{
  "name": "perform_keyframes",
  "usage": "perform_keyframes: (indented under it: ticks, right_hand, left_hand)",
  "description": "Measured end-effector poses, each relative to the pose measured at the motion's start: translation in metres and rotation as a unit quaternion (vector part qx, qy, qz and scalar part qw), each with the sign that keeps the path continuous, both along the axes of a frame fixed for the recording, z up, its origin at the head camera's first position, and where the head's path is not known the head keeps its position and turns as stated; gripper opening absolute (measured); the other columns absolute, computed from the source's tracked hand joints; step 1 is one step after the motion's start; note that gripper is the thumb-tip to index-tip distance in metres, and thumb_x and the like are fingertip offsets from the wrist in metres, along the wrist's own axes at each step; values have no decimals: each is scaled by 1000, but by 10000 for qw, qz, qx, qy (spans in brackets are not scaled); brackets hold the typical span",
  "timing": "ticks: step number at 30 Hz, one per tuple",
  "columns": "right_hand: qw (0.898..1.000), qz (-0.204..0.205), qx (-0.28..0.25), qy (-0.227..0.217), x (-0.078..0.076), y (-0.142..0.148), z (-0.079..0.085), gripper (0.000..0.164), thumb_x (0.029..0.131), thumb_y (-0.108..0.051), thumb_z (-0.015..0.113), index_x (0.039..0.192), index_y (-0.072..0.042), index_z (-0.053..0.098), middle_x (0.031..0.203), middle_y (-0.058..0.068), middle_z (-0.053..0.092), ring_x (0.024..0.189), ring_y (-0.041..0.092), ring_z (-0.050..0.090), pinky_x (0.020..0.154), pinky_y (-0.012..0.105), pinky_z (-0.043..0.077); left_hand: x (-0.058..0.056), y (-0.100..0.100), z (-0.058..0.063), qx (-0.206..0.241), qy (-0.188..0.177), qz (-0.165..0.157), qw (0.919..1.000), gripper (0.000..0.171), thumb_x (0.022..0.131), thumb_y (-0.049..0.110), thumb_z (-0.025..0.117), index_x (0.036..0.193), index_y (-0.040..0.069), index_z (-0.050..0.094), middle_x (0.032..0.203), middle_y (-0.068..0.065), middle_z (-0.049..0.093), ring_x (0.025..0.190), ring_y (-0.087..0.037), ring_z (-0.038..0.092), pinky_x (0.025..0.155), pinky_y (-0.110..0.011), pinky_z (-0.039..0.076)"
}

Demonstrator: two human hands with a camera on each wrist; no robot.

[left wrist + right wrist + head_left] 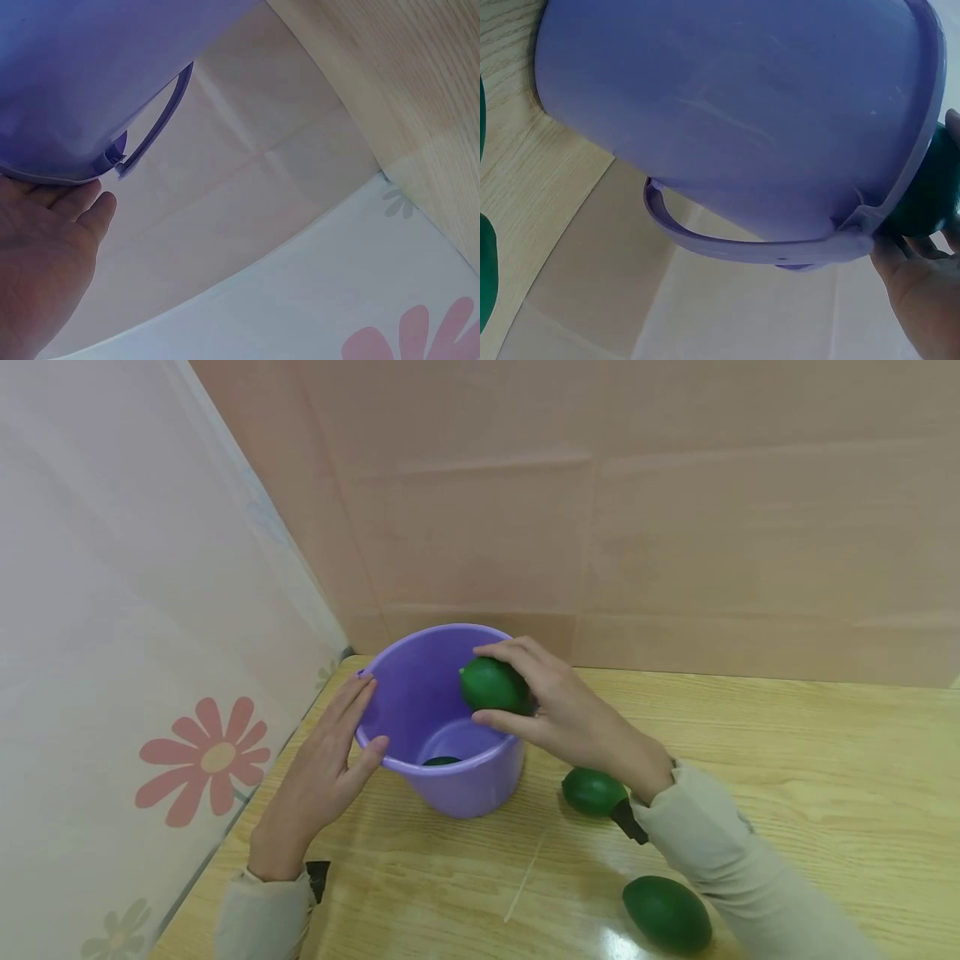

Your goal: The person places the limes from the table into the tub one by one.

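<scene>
A purple bucket point(472, 789) stands on the wooden table, tilted neither way as far as I can tell. My right hand point(558, 697) holds a green lime point(493, 685) with a small pointed tip over the bucket's mouth, thumb on the near side and fingers on the far side. In the right wrist view that lime point(928, 187) shows just past the rim. My left hand point(322, 768) rests on the bucket's left rim with fairly straight fingers. Another green fruit point(441, 761) lies inside, mostly hidden by the near wall.
Two more green fruits lie on the table right of the bucket: one point(592, 792) by the right wrist, one point(666, 914) nearer me. The bucket's handle point(735, 250) hangs outside. A flowered white sheet point(187, 635) borders the left, a pinkish sheet point(675, 527) the back.
</scene>
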State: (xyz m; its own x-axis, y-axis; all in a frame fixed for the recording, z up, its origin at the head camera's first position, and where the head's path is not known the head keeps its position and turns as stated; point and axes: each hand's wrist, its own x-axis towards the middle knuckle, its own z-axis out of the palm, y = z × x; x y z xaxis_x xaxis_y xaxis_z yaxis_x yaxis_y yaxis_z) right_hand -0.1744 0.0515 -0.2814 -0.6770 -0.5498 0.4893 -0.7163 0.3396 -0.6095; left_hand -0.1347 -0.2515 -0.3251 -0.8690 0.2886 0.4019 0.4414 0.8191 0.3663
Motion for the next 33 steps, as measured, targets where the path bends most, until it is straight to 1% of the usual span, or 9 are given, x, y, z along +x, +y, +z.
perform_keyframes:
  ticks: [4,9,15,21,29,33]
  right_hand:
    - [10000,17,24,2,-1,-3,-1,61,87,-27,77,140,-11,50,137,4,52,115,16,59,95,35,54]
    - [9999,19,80,-74,-3,-7,-2,60,87,-26,77,139,-10,50,138,3,52,117,16,59,96,33,54]
    - [9998,66,145,-116,-6,-8,-6,59,87,-26,77,137,-9,51,135,2,53,112,14,61,93,31,55]
    - [9996,-14,269,-101,-8,-9,-8,59,86,-28,78,136,-9,52,133,3,54,109,14,61,92,31,55]
    - [9986,-70,530,-25,-10,-11,-5,59,80,-28,83,128,-7,57,124,4,61,109,16,61,93,33,54]
    - [9965,-161,781,-260,-10,-13,-2,59,79,-29,84,126,-6,57,123,5,62,109,17,61,95,34,53]
  left_hand:
    - [0,0,0,-21,7,-2,10000,65,101,32,52,158,10,26,166,-8,21,155,-27,16,117,-60,28]
    - [1,0,0,-33,18,1,10000,66,101,31,52,158,10,26,166,-8,22,154,-28,17,116,-61,29]
    - [1,0,0,-38,9,12,10000,66,101,31,53,157,10,27,165,-8,22,154,-29,18,116,-61,29]
    - [2,0,0,-20,4,31,10000,66,101,32,53,158,11,27,166,-8,22,154,-28,18,115,-62,30]
    - [3,0,1,-4,27,1,10000,65,101,31,51,158,10,26,165,-8,23,154,-28,18,116,-60,30]
    - [2,0,1,-23,44,4,10000,65,101,31,51,157,10,27,165,-8,24,154,-28,18,116,-59,30]
